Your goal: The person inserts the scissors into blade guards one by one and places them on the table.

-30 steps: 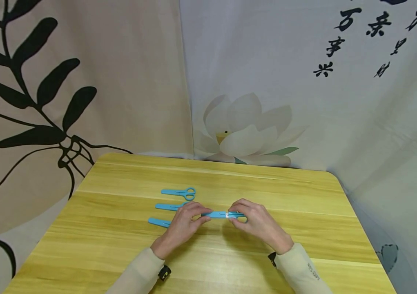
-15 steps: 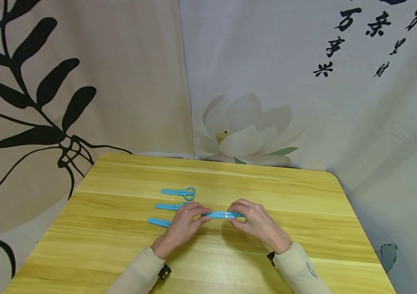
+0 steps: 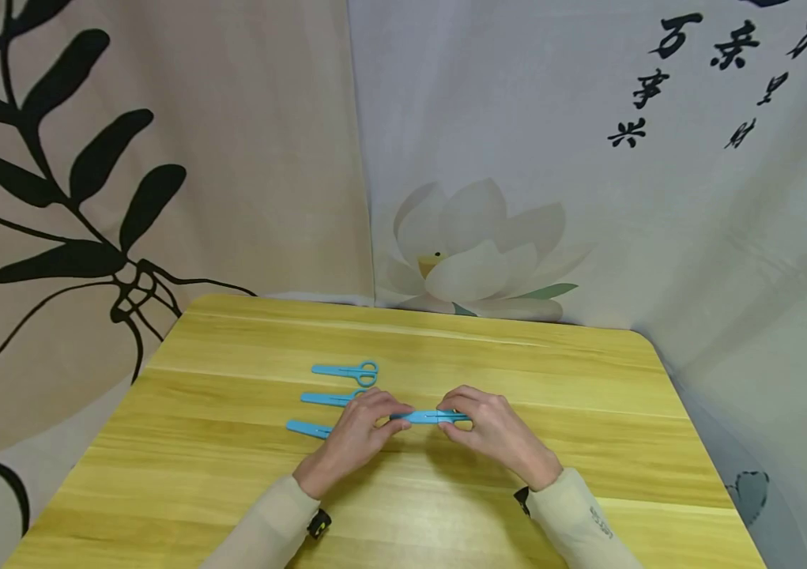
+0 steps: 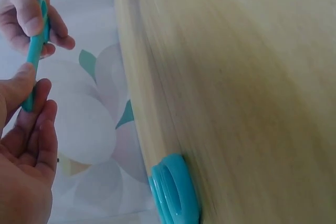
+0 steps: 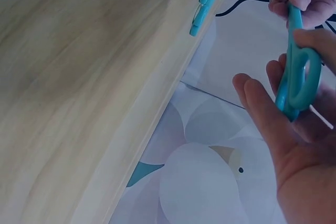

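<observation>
In the head view, a pair of light-blue scissors (image 3: 426, 416) with a blue blade cover is held level above the table between both hands. My left hand (image 3: 356, 433) pinches the covered tip end between thumb and fingers. Near the handle end, my right hand (image 3: 501, 431) grips the scissors, hiding part of the finger loops. The right wrist view shows those handle loops (image 5: 307, 80) beside the right palm. Left of the hands lie three more blue scissors: a far pair (image 3: 335, 370), a middle pair (image 3: 325, 399) and a near pair (image 3: 308, 429), the latter two partly behind the left hand.
The wooden table (image 3: 552, 371) has rounded far corners. Behind it hangs a cloth backdrop (image 3: 268, 158) printed with dark leaves, a lotus and black characters. Dark straps (image 3: 318, 524) show at both wrists.
The right hand has shifted slightly left toward the left hand. The whitish gap between the blade cover and the handle of the held scissors has narrowed and now hardly shows.
</observation>
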{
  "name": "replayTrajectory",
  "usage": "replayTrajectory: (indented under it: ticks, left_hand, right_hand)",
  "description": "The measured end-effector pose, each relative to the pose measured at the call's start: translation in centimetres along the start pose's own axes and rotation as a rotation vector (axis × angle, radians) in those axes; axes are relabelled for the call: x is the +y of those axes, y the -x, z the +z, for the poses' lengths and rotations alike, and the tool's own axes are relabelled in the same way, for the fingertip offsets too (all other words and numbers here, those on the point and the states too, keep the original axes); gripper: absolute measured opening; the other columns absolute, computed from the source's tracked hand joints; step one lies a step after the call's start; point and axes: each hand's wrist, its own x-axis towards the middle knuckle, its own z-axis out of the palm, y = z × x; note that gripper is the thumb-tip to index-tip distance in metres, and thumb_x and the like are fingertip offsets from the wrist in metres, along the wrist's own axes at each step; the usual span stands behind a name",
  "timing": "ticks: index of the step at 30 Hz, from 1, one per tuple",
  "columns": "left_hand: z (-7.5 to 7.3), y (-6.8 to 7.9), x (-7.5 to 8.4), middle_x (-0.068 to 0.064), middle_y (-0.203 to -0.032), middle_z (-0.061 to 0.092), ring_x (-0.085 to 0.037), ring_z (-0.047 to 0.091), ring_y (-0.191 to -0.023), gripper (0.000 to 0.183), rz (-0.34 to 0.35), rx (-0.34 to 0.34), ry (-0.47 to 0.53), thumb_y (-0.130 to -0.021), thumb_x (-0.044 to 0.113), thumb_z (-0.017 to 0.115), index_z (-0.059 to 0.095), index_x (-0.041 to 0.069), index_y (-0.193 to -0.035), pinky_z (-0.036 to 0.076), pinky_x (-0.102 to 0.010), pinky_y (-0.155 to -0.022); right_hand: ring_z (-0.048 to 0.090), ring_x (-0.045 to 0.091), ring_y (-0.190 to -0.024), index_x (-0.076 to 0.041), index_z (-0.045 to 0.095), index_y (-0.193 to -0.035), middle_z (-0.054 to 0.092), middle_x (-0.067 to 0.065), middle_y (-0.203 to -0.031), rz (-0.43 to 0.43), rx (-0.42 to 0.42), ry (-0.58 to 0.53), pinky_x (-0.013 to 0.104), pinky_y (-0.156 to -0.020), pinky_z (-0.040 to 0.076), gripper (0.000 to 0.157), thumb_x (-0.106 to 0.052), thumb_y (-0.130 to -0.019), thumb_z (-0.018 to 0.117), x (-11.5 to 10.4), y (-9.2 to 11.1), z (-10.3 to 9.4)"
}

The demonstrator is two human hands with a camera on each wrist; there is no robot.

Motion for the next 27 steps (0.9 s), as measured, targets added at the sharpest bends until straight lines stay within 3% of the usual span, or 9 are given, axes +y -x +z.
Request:
replayTrajectory:
  ticks: [5, 15, 27]
  left_hand:
    - [-0.1, -0.1, 0.2, 0.005, -0.096, 0.072, -0.014, 0.065, -0.095, 0.019, -0.005, -0.008, -0.029, -0.09, 0.016, 0.081, 0.079, 0.01, -0.108, 0.055, -0.035, -0.082]
    - [-0.3, -0.1, 0.7, 0.006, -0.106, 0.067, -0.015, 0.062, -0.102, 0.018, -0.077, -0.095, -0.087, -0.089, 0.016, 0.084, 0.078, 0.016, -0.106, 0.054, -0.039, -0.088]
    - [-0.1, -0.2, 0.9, 0.003, -0.104, 0.064, -0.013, 0.057, -0.092, 0.019, -0.055, -0.098, -0.073, -0.09, 0.015, 0.083, 0.078, 0.013, -0.109, 0.051, -0.029, -0.076]
  right_hand:
    - [0.07, 0.011, -0.084, -0.009, 0.075, -0.101, 0.072, 0.001, -0.106, -0.01, 0.029, -0.009, 0.021, -0.07, 0.058, 0.018, -0.015, -0.087, 0.085, 0.0, 0.1, 0.3]
    - [0.07, 0.011, -0.084, -0.01, 0.074, -0.101, 0.07, 0.0, -0.105, -0.031, 0.044, 0.017, 0.023, -0.071, 0.059, 0.021, -0.013, -0.085, 0.087, 0.0, 0.5, 1.1]
    - [0.07, 0.012, -0.086, -0.009, 0.074, -0.103, 0.07, 0.0, -0.108, -0.029, 0.045, 0.002, 0.023, -0.073, 0.059, 0.022, -0.015, -0.086, 0.086, -0.4, 0.1, 1.8]
